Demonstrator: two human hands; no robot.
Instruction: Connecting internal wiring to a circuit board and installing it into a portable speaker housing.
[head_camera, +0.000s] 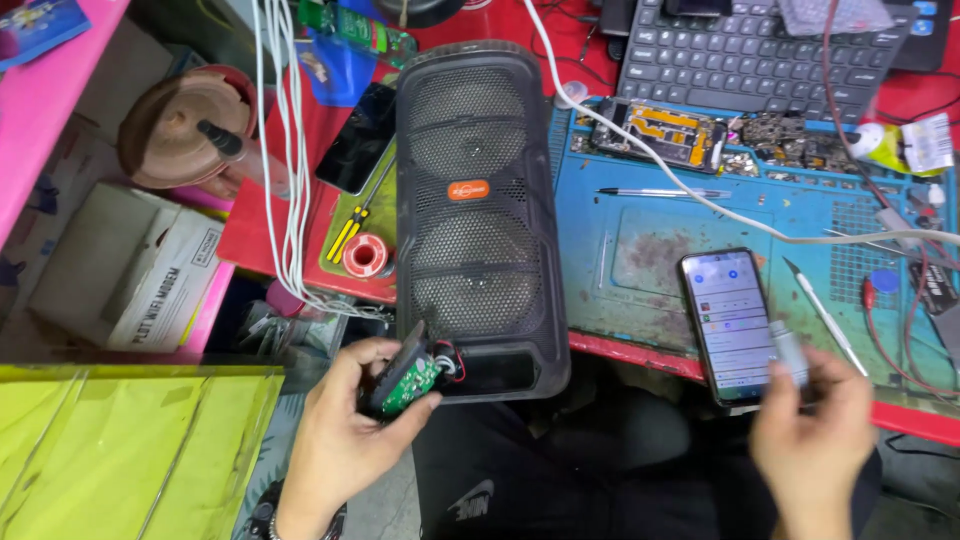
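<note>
1. My left hand (345, 420) pinches a green circuit board (408, 380), wired to the black speaker (478, 215) lying on the table (640, 250).
2. My right hand (812, 435) grips a small grey tube (790, 352) beside a lit phone (728, 322).

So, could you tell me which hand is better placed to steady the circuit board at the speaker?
The left hand: it grips the green circuit board beside the black speaker. The right hand holds a small grey item by the phone.

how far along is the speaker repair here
Done: the green circuit board is out of the black speaker, wires attached. In hand: left hand holds the board; right hand holds a small grey item by the lit phone. Left: board not refitted.
</note>
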